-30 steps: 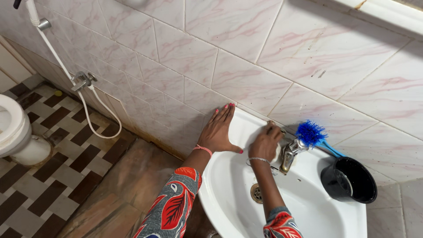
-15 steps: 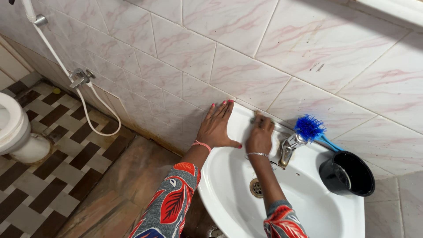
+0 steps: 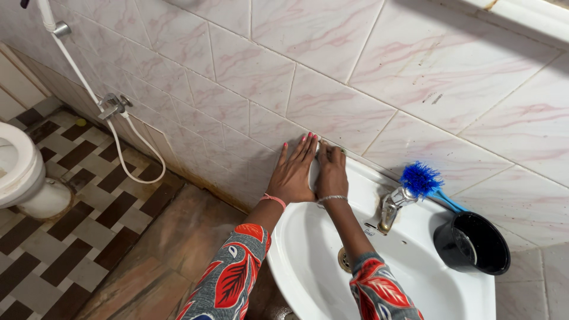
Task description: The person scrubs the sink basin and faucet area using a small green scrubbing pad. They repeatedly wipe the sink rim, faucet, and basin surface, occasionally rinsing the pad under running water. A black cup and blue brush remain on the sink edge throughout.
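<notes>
Partly, hands (image 3: 314,172) hide sink (image 3: 415,278) corner

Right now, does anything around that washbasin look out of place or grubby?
A blue brush lies behind the tap and a black pot sits on the white basin rim, odd spots for both. The wall tiles carry dark specks. Both hands, left hand and right hand, press flat at the basin's back corner.
</notes>
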